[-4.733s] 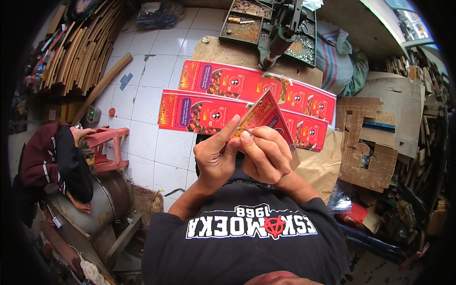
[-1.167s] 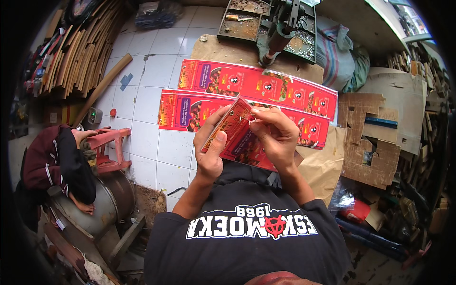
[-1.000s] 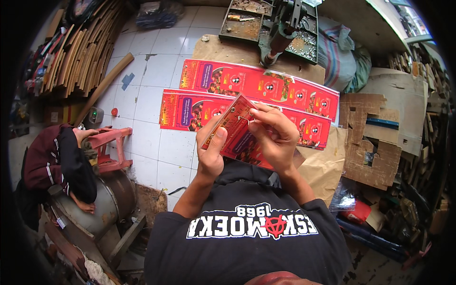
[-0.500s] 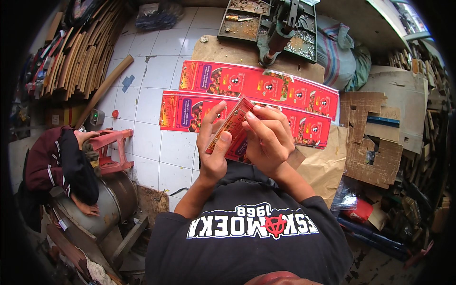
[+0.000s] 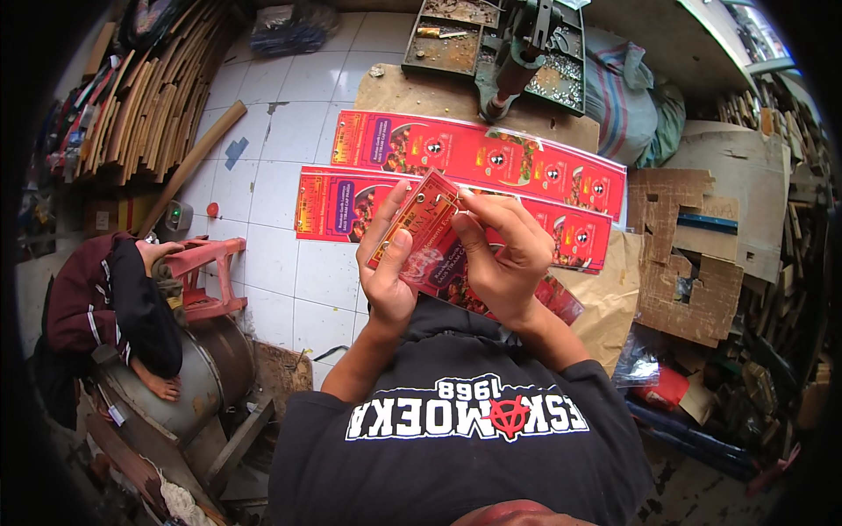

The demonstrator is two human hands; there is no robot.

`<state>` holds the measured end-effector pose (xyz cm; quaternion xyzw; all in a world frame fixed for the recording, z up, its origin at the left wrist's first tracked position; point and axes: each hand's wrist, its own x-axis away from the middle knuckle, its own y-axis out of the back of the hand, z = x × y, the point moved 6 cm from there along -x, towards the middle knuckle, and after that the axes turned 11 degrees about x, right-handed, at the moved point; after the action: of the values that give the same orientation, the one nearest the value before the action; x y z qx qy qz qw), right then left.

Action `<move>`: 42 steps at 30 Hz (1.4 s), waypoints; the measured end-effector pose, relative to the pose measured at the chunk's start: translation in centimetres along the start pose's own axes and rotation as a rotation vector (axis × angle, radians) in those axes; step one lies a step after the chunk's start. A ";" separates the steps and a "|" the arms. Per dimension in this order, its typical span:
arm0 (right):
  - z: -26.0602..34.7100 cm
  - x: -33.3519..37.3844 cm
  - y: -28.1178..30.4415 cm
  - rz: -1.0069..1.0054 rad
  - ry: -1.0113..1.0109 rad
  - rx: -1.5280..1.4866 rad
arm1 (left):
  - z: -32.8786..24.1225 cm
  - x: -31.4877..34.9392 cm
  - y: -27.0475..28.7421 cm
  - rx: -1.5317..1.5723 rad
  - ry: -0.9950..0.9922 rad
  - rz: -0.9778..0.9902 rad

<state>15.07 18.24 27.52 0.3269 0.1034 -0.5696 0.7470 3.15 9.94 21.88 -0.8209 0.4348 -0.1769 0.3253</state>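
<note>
A long red printed sheet (image 5: 428, 261) is held in front of my chest, tilted, with pictures of food on it. Small metal eyelets show near its upper end. My left hand (image 5: 386, 279) grips its left edge, thumb on the printed face and fingers behind. At the top right corner, my right hand (image 5: 513, 254) pinches with thumb and forefinger; a small pale bit shows at the fingertips, too small to name. Beyond my hands, two stacks of similar red sheets lie side by side, a far stack (image 5: 456, 147) and a nearer stack (image 5: 320, 206) partly hidden by my hands.
A hand press (image 5: 513, 74) stands at the back, between trays (image 5: 561, 79) of small metal parts. Brown paper (image 5: 605, 298) and cut cardboard (image 5: 693, 298) lie at the right. To the left are a red stool (image 5: 206, 272), a metal drum (image 5: 197, 377) and another person's arm (image 5: 153, 316).
The held sheet has turned so that more of its printed face shows, with its lower end now visible past my right wrist. My right hand has shifted slightly along with it.
</note>
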 end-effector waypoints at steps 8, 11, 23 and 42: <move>0.9 0.4 -0.5 -0.114 0.268 0.285 | 0.4 0.0 0.0 -0.019 -0.007 0.009; 1.2 0.7 -0.5 -0.119 0.325 0.344 | 0.1 0.1 -0.4 -0.095 -0.019 0.010; -1.9 0.5 0.2 0.083 -0.075 -0.138 | 0.5 -0.1 0.2 -0.115 0.035 0.100; 1.8 -1.1 4.4 0.528 -0.090 -0.484 | 4.9 -2.4 -1.8 0.891 0.219 0.540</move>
<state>18.41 18.61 31.09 0.1305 0.1141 -0.3300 0.9279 5.70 14.59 19.56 -0.4388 0.5447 -0.3392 0.6290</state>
